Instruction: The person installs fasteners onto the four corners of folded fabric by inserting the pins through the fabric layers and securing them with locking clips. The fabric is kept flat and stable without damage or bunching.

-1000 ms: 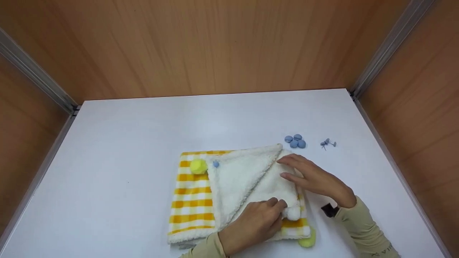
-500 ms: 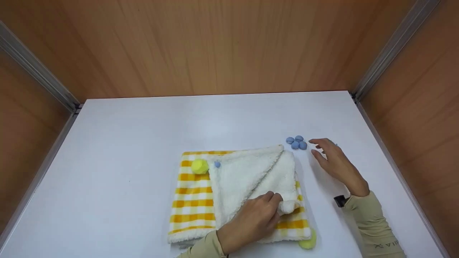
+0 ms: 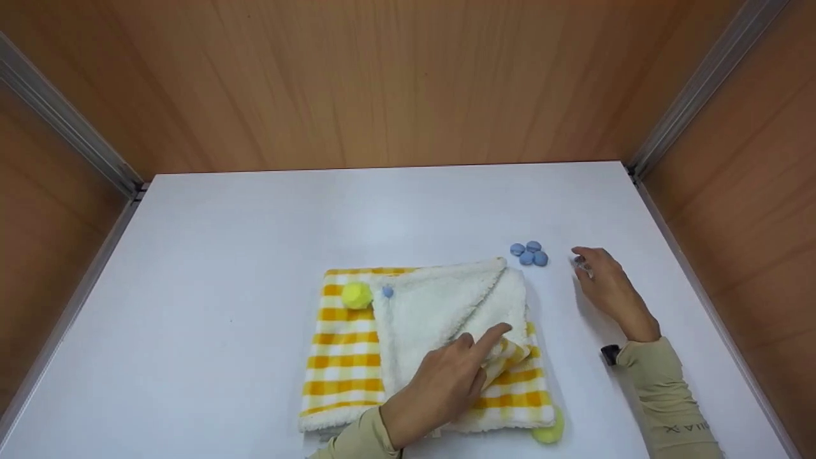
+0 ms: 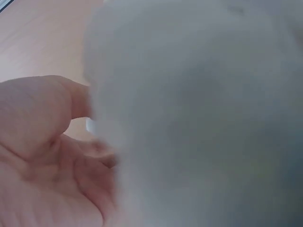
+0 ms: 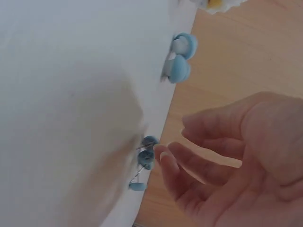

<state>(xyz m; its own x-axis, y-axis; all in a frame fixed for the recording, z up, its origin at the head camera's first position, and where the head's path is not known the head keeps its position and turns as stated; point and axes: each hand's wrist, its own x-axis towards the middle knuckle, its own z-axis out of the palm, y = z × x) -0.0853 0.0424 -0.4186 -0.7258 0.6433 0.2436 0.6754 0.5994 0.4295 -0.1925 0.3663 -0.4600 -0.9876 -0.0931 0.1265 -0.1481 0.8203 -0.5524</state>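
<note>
A folded blanket (image 3: 347, 366), yellow-and-white checked with white fleece inside, lies on the table. My left hand (image 3: 440, 386) grips its turned-up near right part, index finger stretched out over the fleece; in the left wrist view blurred cloth (image 4: 189, 113) hides the fingertips. To the blanket's right, my right hand (image 3: 609, 284) reaches down over blue-headed pins (image 5: 146, 157) with thin metal shafts. Its fingertips are right at the pin heads, thumb held apart. Several blue domed caps (image 3: 526, 257) lie beside the blanket's far right corner. One blue cap (image 3: 387, 291) sits on the fleece at upper left.
A yellow pompom (image 3: 356, 295) rests on the blanket's checked side, and another pompom (image 3: 549, 433) pokes out under its near right corner. The white table (image 3: 191, 255) is bounded by wooden panels (image 3: 382, 83) at the back and both sides.
My right hand has moved from the blanket rightward to the pins. The left hand has turned the blanket's near right part up, showing its checked side, and its index finger has straightened.
</note>
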